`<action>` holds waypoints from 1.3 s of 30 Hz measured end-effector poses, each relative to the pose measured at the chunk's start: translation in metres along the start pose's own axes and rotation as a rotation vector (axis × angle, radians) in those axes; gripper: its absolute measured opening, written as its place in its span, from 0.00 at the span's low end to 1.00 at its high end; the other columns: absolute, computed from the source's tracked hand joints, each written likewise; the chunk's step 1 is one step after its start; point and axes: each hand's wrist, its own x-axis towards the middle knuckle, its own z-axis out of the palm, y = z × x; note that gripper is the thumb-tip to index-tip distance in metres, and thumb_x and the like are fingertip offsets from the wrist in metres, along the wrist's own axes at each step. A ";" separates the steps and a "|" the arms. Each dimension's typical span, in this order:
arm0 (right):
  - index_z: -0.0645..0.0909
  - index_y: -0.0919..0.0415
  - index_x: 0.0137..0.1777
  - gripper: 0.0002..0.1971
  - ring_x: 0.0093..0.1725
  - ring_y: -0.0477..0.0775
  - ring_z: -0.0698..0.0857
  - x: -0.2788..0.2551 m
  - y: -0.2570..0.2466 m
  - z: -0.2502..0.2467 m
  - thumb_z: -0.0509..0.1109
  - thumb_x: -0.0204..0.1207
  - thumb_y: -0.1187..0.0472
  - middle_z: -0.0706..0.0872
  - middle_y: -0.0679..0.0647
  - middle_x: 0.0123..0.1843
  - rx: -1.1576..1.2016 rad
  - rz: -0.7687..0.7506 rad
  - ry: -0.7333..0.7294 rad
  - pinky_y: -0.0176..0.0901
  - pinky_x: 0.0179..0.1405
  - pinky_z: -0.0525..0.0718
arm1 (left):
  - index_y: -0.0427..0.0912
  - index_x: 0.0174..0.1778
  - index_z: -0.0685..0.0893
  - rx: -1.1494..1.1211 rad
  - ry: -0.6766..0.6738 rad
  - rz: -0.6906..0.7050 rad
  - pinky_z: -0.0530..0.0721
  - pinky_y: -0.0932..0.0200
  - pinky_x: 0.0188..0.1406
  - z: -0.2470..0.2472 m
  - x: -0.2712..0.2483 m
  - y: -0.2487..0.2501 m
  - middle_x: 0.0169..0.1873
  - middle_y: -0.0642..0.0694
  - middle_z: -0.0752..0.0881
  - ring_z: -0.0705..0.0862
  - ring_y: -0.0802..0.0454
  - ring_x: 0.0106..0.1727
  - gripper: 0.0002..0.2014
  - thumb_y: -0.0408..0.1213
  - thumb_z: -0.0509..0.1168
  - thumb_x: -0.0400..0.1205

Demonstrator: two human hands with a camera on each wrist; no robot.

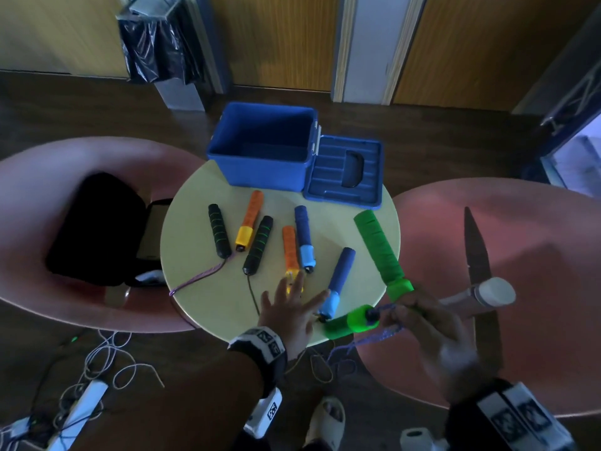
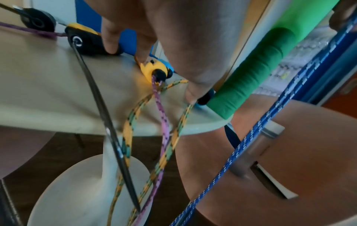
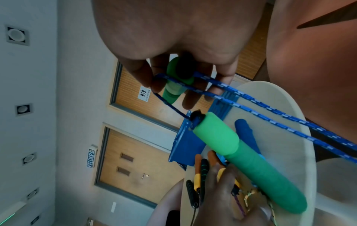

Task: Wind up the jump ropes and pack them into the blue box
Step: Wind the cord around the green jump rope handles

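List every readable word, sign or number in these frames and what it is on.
"RESTROOM", under two figures: white sign on the wooden door.
"KELUAR": blue sign beside the lower door.
White marks on the blue rope: too blurred.
Wristband squares: patterns, no text.

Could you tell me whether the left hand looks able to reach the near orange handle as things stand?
Probably yes: the left hand is spread open with fingertips already at the near orange handle, nothing lying between them.

Head view high, looking down; wrist views close, low; all share table (image 1: 201,297).
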 end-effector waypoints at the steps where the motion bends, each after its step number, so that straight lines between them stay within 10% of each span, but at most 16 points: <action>1: 0.83 0.60 0.28 0.16 0.45 0.64 0.83 -0.001 -0.010 0.003 0.67 0.69 0.50 0.83 0.59 0.39 -0.068 0.033 -0.008 0.55 0.46 0.78 | 0.74 0.80 0.45 0.009 -0.022 0.003 0.58 0.24 0.77 0.004 0.001 0.000 0.87 0.46 0.37 0.47 0.34 0.86 0.35 0.52 0.59 0.84; 5: 0.82 0.63 0.30 0.15 0.41 0.67 0.82 0.011 -0.017 0.026 0.68 0.69 0.51 0.81 0.66 0.38 -0.103 0.028 -0.043 0.62 0.43 0.79 | 0.72 0.81 0.41 -0.014 -0.046 -0.046 0.57 0.21 0.76 0.009 0.011 0.000 0.86 0.51 0.36 0.48 0.32 0.86 0.35 0.57 0.57 0.85; 11: 0.76 0.86 0.36 0.08 0.34 0.57 0.79 0.016 -0.022 0.038 0.64 0.74 0.79 0.71 0.84 0.44 0.218 0.140 0.035 0.33 0.32 0.82 | 0.63 0.84 0.43 -0.003 -0.136 -0.101 0.51 0.21 0.77 -0.005 0.038 -0.004 0.86 0.54 0.33 0.43 0.32 0.86 0.42 0.67 0.56 0.77; 25: 0.85 0.54 0.31 0.09 0.42 0.64 0.79 0.056 -0.009 0.035 0.68 0.71 0.62 0.82 0.61 0.33 0.219 0.139 0.170 0.60 0.53 0.75 | 0.52 0.87 0.48 0.037 -0.070 -0.152 0.57 0.28 0.79 -0.019 0.081 -0.028 0.87 0.53 0.36 0.49 0.36 0.86 0.38 0.64 0.51 0.84; 31: 0.83 0.56 0.30 0.17 0.38 0.60 0.81 0.053 -0.010 0.032 0.83 0.63 0.46 0.80 0.65 0.34 0.256 0.184 0.117 0.54 0.47 0.80 | 0.53 0.76 0.66 0.025 -0.015 -0.132 0.56 0.31 0.81 -0.029 0.064 -0.021 0.86 0.45 0.37 0.47 0.38 0.87 0.28 0.46 0.63 0.79; 39: 0.81 0.62 0.33 0.26 0.35 0.64 0.85 0.032 -0.027 -0.007 0.89 0.51 0.44 0.79 0.68 0.32 0.483 0.163 0.143 0.52 0.41 0.87 | 0.49 0.65 0.73 -0.403 0.223 0.255 0.84 0.42 0.55 -0.008 0.037 0.027 0.61 0.45 0.74 0.81 0.40 0.58 0.20 0.44 0.64 0.77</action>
